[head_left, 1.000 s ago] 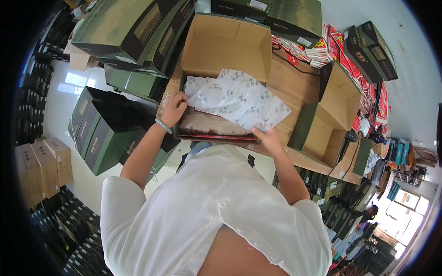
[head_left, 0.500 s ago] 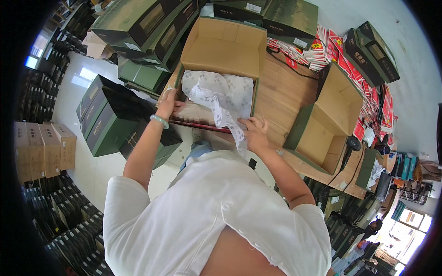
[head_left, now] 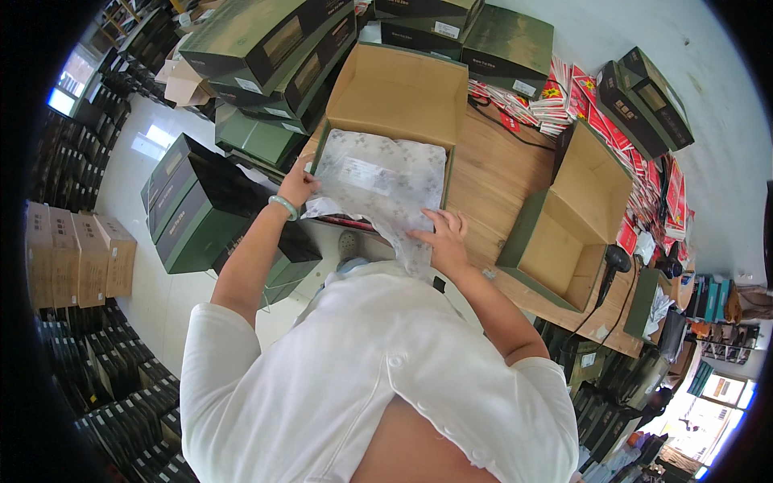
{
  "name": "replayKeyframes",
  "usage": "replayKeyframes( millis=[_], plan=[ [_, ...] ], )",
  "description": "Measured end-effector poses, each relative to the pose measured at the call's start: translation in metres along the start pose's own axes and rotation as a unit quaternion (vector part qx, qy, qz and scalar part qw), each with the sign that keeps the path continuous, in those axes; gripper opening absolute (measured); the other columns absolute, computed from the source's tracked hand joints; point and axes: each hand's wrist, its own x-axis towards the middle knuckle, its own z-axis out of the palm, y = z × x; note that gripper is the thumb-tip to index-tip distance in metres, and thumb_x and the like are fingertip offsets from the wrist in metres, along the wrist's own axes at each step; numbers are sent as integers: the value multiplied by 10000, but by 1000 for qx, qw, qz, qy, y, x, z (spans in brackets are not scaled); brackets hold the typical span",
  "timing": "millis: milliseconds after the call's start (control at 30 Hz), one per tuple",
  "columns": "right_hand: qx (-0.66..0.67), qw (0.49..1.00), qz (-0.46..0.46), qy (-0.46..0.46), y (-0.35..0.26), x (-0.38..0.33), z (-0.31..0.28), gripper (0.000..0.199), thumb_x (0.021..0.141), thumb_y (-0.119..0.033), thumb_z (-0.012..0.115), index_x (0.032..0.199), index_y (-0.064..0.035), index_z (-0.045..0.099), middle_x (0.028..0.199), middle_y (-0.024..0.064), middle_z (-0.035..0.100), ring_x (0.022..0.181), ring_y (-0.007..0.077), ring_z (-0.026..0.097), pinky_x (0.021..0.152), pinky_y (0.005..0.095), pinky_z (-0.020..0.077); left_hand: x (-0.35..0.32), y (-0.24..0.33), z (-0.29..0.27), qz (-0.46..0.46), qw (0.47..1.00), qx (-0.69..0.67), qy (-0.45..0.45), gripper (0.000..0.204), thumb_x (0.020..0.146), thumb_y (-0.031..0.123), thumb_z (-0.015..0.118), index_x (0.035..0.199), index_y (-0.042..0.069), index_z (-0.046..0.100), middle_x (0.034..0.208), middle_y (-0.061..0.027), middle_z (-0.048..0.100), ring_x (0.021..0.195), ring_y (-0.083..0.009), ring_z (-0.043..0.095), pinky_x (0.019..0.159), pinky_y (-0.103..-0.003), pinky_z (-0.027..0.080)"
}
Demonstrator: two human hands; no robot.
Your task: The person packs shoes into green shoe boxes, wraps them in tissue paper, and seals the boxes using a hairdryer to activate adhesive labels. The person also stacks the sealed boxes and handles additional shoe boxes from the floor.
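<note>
A green shoebox-like carton with a brown inside stands before me, its lid (head_left: 398, 88) raised at the back. A sheet of white patterned tissue paper (head_left: 382, 165) lies over what is inside, hiding nearly all of it. The paper's near end hangs over the front edge. My left hand (head_left: 296, 187), with a pale green bangle on its wrist, is closed at the sheet's left edge, fingers bent on the paper. On the right side my right hand (head_left: 444, 237) rests its thumb and forefinger, held apart, against the paper's edge.
A second open carton (head_left: 555, 241) stands on the wooden table (head_left: 491, 169) to the right, near a black hair dryer (head_left: 616, 262). Stacked green boxes (head_left: 266, 48) crowd the left and back. Red and white printed cards (head_left: 564, 101) lie along the wall; brown cartons (head_left: 80, 258) stand on the floor.
The tissue paper, bunched half a second ago with the contents showing at the front left, now lies spread across them. My left hand has moved slightly toward me with its edge.
</note>
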Motion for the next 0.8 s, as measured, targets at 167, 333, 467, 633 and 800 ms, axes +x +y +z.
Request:
replayKeyframes(
  millis=[167, 333, 467, 633, 800],
  plan=[
    [-45, 999, -11, -19, 6, -6, 9, 339, 717, -109, 667, 1007, -276, 727, 1348, 67, 484, 1256, 335, 383, 1070, 571, 189, -36, 52, -4, -123, 991, -47, -20, 916, 813, 168, 747, 1462, -51, 139, 821, -117, 636, 660, -163, 634, 587, -272, 515],
    [-10, 1000, 4, -15, 2, -3, 6, 289, 792, -117, 616, 1052, -187, 719, 1367, 83, 459, 1275, 335, 362, 1083, 549, 196, -54, 37, 9, -228, 958, -172, -39, 1009, 819, 127, 722, 1496, 51, -21, 778, -92, 622, 623, -143, 603, 537, -266, 498],
    [-40, 999, -22, -21, 5, -5, 2, 358, 729, -250, 703, 1085, -292, 701, 1404, 88, 427, 1280, 358, 352, 1077, 553, 179, -65, 18, 6, -122, 970, -210, 25, 916, 815, -21, 642, 1516, 253, 120, 729, -67, 585, 588, -145, 555, 557, -292, 484],
    [-25, 999, -24, -18, 8, -8, 9, 397, 701, -276, 736, 1092, -337, 696, 1429, 111, 396, 1282, 381, 350, 1075, 561, 167, -85, 13, 2, 139, 972, 183, 53, 722, 810, -22, 589, 1439, 257, 367, 835, -113, 584, 750, -259, 590, 697, -364, 485],
    [-63, 997, -2, -38, -2, -2, -6, 335, 814, -143, 628, 1116, -272, 691, 1400, 95, 434, 1260, 376, 375, 1072, 518, 215, -101, 52, 15, 140, 908, 352, 182, 595, 775, 5, 609, 1337, 161, 491, 977, -170, 590, 960, -353, 558, 835, -422, 453]
  ],
)
